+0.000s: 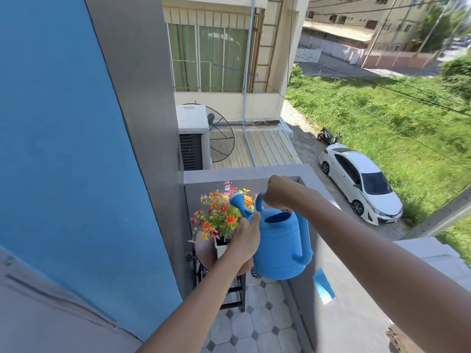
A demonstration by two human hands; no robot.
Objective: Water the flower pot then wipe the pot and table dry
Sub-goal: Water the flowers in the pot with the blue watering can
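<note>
A blue plastic watering can (281,248) hangs in the air over a small round brown table (205,250) on the balcony. My right hand (279,193) grips its top handle from above. My left hand (246,235) presses against the can's front, at the base of the spout. The spout's rose (237,201) points into a bunch of orange, red and yellow flowers (220,215). These stand in a white pot (221,247) on the table, partly hidden behind my left hand. No water stream is visible.
A grey balcony wall (328,284) runs along the right, with a blue cloth (323,285) lying on its ledge. A blue and grey wall (102,174) closes off the left. The floor has pale octagonal tiles (254,322). Below are a white car (362,182) and grass.
</note>
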